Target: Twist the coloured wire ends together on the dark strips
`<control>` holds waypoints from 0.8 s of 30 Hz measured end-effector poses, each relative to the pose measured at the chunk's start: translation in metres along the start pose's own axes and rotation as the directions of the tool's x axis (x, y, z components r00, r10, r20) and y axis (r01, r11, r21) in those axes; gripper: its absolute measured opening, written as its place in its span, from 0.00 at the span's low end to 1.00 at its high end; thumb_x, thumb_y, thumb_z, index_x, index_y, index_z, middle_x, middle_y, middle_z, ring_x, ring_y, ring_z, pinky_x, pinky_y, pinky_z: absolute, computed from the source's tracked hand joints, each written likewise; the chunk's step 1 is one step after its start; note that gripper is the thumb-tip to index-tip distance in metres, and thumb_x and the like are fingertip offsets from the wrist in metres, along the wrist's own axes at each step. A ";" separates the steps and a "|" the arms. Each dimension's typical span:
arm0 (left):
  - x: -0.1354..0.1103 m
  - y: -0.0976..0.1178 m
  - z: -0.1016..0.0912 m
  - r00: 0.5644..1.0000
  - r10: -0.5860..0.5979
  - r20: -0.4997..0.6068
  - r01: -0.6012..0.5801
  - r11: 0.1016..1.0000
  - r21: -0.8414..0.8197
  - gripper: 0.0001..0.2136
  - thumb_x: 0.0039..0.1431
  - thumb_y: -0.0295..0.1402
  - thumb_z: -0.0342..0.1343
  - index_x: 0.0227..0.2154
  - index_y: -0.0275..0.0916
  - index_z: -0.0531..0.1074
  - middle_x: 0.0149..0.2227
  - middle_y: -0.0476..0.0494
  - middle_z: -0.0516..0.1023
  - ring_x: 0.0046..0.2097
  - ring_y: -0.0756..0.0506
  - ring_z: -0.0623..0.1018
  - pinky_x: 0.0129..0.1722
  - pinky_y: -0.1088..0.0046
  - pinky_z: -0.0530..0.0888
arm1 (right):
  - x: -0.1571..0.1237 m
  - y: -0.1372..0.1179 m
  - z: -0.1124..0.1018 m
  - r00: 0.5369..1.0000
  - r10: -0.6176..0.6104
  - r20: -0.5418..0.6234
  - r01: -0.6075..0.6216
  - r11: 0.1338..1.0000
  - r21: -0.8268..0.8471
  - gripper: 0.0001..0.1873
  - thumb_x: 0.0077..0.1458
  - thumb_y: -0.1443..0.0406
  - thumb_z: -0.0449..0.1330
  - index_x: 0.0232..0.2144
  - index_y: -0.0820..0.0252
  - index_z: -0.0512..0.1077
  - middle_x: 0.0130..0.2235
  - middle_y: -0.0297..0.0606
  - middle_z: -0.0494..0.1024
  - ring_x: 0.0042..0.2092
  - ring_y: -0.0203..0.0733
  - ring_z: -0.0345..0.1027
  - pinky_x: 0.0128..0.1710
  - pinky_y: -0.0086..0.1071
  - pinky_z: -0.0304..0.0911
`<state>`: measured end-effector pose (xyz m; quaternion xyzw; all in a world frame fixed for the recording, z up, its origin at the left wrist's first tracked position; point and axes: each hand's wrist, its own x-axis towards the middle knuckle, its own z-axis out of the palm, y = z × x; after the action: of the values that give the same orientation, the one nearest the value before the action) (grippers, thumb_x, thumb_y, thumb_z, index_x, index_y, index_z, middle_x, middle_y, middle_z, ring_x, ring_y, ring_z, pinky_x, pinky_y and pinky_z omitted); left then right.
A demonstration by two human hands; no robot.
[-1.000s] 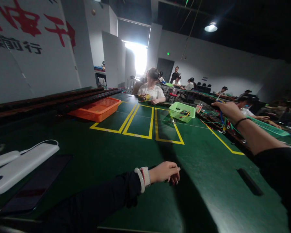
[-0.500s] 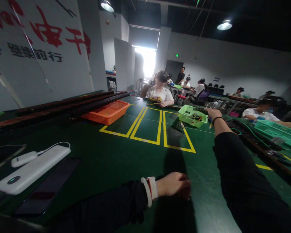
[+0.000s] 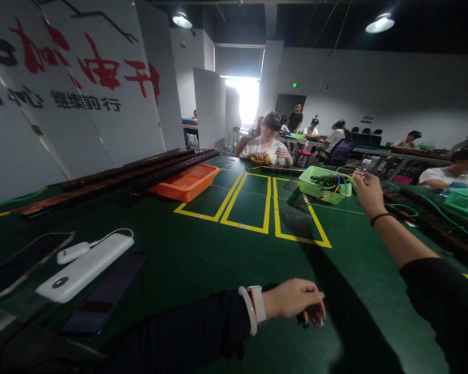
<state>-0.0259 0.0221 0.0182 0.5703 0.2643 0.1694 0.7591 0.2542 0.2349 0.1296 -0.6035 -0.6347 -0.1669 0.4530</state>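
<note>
- Surface [image 3: 203,254]: green, beneath left hand [image 3: 296,298] and right hand [image 3: 369,192]; the view has turned leftward over the last second.
- Orange basket [image 3: 179,194]: well left of the right grip, position on the surface unchanged.
- Green basket [image 3: 311,191]: just left of the right grip. One second ago it held only a few wires.
- Wire bundle [image 3: 329,181]: inside the green basket, left of the right grip. Half a second ago its black strip reached the right hand; the strip now lies apart from it, with colored wires trailing toward the fingers.
- Right grip: fingers curled together; whether they have hold of a wire end cannot be told. One second ago this hand was well right of the green basket.
- Left grip: partly open, fingers loosely bent, nothing seen in it; it stays low, nearer the wearer than the right grip.
- Bottle [image 3: 364,165]: just behind the right grip.
</note>
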 end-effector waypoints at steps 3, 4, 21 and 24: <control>-0.005 0.007 0.000 0.998 0.054 -0.035 -0.054 0.999 0.002 0.09 0.60 0.36 0.48 0.29 0.35 0.66 0.28 0.48 0.72 0.29 0.51 0.73 0.30 0.73 0.66 | -0.051 -0.018 -0.010 0.992 0.084 -0.093 -0.066 0.980 0.188 0.28 0.59 0.55 0.50 0.53 0.75 0.60 0.48 0.58 0.67 0.47 0.43 0.62 0.43 0.35 0.56; -0.007 0.010 -0.002 0.994 0.093 -0.054 -0.093 0.996 0.017 0.09 0.59 0.36 0.48 0.29 0.35 0.66 0.29 0.47 0.72 0.31 0.51 0.73 0.30 0.73 0.66 | -0.072 -0.028 -0.014 0.995 0.045 -0.086 -0.023 0.971 0.237 0.27 0.59 0.55 0.51 0.53 0.72 0.60 0.49 0.56 0.67 0.49 0.44 0.61 0.45 0.36 0.56; -0.141 0.109 -0.276 -0.112 -0.028 -0.993 -0.788 0.611 0.071 0.18 0.57 0.45 0.51 0.47 0.41 0.62 0.48 0.40 0.66 0.53 0.49 0.68 0.48 0.78 0.69 | -0.237 -0.086 -0.034 0.660 -0.549 0.513 0.368 0.831 0.417 0.21 0.60 0.63 0.52 0.55 0.54 0.59 0.52 0.43 0.68 0.52 0.46 0.61 0.51 0.44 0.62; -0.160 0.105 -0.296 -0.258 -0.106 -0.960 -0.788 0.599 0.146 0.20 0.58 0.47 0.49 0.48 0.39 0.60 0.48 0.42 0.65 0.54 0.50 0.68 0.49 0.79 0.69 | -0.235 -0.082 -0.034 0.702 -0.478 0.528 0.284 0.868 0.408 0.20 0.60 0.62 0.52 0.54 0.54 0.61 0.51 0.43 0.68 0.52 0.46 0.62 0.51 0.45 0.63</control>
<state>-0.3256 0.1927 0.0903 0.0285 0.4507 0.8296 0.3285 0.1587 0.0471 -0.0077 -0.4030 -0.8760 0.0438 0.2614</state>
